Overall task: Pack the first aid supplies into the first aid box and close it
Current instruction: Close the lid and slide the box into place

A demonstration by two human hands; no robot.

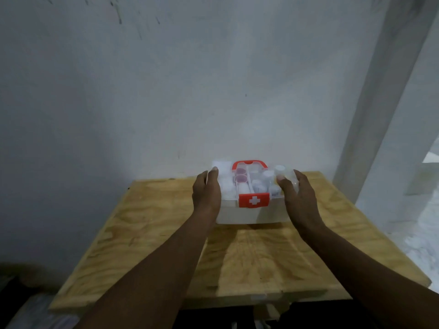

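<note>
pretty dim shot overall, with a bluish-grey cast on the wall (pixel 166 91). the brightest spot is the white box (pixel 251 211), kinda blown out, so the stuff inside is washed out and soft. more light spills in at the far right. forearms throw soft shadows on the counter (pixel 142 233). near corners go almost black, and the wide lens bends the right-hand pillar (pixel 380 115).
</note>
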